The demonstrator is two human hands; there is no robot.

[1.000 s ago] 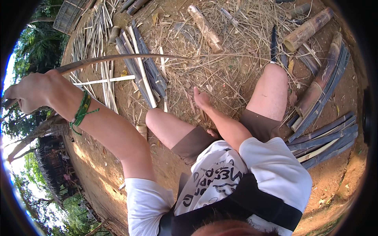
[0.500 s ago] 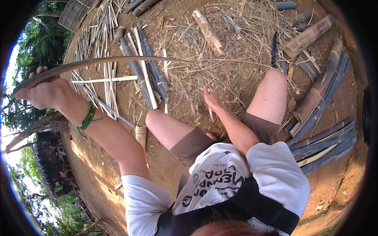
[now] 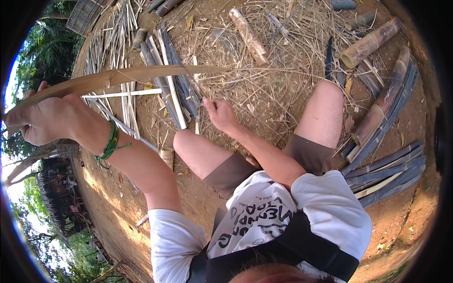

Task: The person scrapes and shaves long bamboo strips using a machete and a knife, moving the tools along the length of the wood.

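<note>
My left hand [image 3: 41,118] is raised at the far left, fingers wrapped round the thick end of a long split bamboo strip [image 3: 118,78]. The strip arches rightward across the view, its broad pale-brown face showing, and tapers over the littered ground. In front of my knees, my right hand [image 3: 221,115] is closed in a fist below the strip, thumb upward. It grips a slim tool that looks like a knife, mostly hidden by the fingers and blurred. A green cord bracelet [image 3: 111,144] circles my left wrist.
Dark and pale bamboo slats [image 3: 167,78] lie beyond my left knee. Thin shavings [image 3: 278,56] cover the ground ahead. A bamboo log [image 3: 249,37] lies among them, with a cut bamboo tube [image 3: 370,43] farther right. Dark split strips [image 3: 389,174] are stacked beside my right side.
My right hand has moved left and away from my lap. The strip has rolled to show its broad face, and my left hand has shifted slightly left and turned.
</note>
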